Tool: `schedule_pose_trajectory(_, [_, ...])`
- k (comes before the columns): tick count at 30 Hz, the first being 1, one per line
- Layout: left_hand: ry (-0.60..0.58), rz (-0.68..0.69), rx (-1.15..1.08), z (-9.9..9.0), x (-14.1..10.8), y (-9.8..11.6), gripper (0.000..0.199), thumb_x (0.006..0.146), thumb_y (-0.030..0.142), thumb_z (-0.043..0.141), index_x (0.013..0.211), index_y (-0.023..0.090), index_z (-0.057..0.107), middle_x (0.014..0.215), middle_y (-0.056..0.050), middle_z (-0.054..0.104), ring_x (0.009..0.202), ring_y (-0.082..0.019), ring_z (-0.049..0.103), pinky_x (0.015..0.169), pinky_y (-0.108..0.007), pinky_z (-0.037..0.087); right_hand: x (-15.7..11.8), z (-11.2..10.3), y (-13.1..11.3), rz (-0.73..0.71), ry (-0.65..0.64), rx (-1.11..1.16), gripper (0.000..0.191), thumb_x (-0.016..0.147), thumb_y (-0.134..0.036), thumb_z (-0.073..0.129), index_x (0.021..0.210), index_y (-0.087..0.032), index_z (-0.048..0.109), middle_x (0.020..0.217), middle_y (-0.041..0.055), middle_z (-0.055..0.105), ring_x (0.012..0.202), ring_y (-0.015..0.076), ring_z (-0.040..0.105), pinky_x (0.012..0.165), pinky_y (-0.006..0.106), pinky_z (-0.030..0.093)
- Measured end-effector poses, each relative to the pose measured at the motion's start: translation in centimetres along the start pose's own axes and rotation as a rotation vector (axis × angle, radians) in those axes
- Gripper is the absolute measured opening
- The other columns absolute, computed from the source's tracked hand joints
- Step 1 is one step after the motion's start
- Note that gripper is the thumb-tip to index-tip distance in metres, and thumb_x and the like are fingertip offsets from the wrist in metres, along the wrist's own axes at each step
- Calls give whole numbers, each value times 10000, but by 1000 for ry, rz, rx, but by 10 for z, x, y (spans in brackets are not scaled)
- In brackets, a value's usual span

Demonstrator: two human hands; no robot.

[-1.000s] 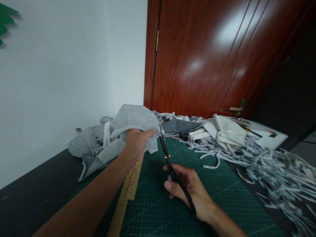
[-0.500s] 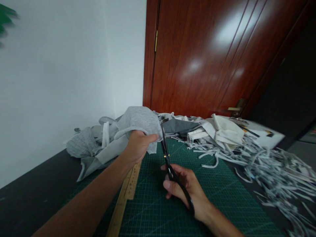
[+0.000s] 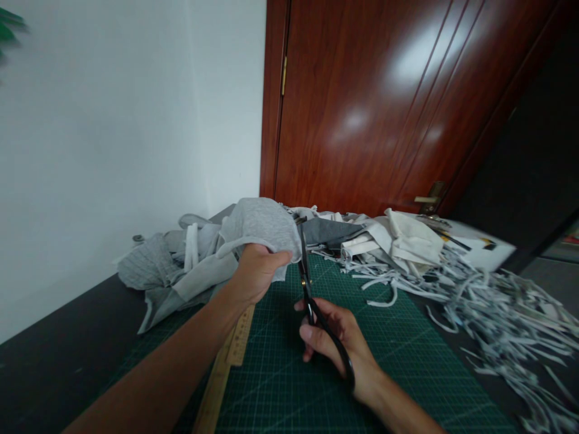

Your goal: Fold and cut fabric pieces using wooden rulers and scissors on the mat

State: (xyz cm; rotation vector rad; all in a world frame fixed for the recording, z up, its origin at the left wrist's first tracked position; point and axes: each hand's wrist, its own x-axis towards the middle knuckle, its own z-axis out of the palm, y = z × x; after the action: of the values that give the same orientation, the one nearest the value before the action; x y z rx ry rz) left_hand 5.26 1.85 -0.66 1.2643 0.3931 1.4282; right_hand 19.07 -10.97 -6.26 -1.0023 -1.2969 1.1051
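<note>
My left hand [image 3: 259,272] grips the edge of a light grey fabric [image 3: 265,222], thumb on top and the other fingers hidden beneath the cloth. The fabric is lifted above the green cutting mat [image 3: 280,386] and drapes back toward the left. My right hand [image 3: 337,337] is closed around the handles of black scissors [image 3: 307,295]. Their blades point away from me and lie against the fabric's right edge, just right of my left thumb. How far the blades are parted is hard to tell.
Wooden rulers [image 3: 218,380] lie on the mat below my left forearm. Crumpled grey cloth [image 3: 151,262] rests at the left. Folded cream fabric [image 3: 414,241] and a heap of cut strips [image 3: 493,319] cover the right side. A wall and brown door [image 3: 362,108] stand behind.
My left hand and the held fabric edge have shifted slightly right. The scissor blades appear closer together and turned a little to the right. Both hands keep their hold.
</note>
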Motion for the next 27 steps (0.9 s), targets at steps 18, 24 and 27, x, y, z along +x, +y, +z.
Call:
schedule_pose_trajectory(18, [30, -50, -117, 11, -4, 7, 473, 536, 125, 855, 992, 209, 767, 832, -9, 783, 990, -286, 757, 1029, -420, 553, -2, 1, 4, -17, 21, 7, 440, 817, -541, 847, 979, -170, 676, 582, -94, 521, 455, 80, 491, 444, 193, 486])
schedule_pose_trajectory(24, [37, -47, -146, 13, -5, 9, 468, 539, 130, 867, 988, 200, 758, 852, -15, 787, 1047, -297, 748, 1107, -446, 502, -3, 1, 7, -15, 18, -3, 462, 830, -577, 832, 967, -171, 661, 550, -104, 508, 421, 73, 466, 418, 185, 465])
schedule_pose_trajectory(27, [43, -41, -163, 15, -6, 9, 442, 538, 119, 864, 955, 209, 750, 834, -2, 779, 1078, -295, 741, 1127, -443, 486, -3, 0, 7, -12, 12, -12, 469, 834, -591, 822, 967, -174, 654, 542, -110, 500, 402, 68, 443, 402, 182, 456])
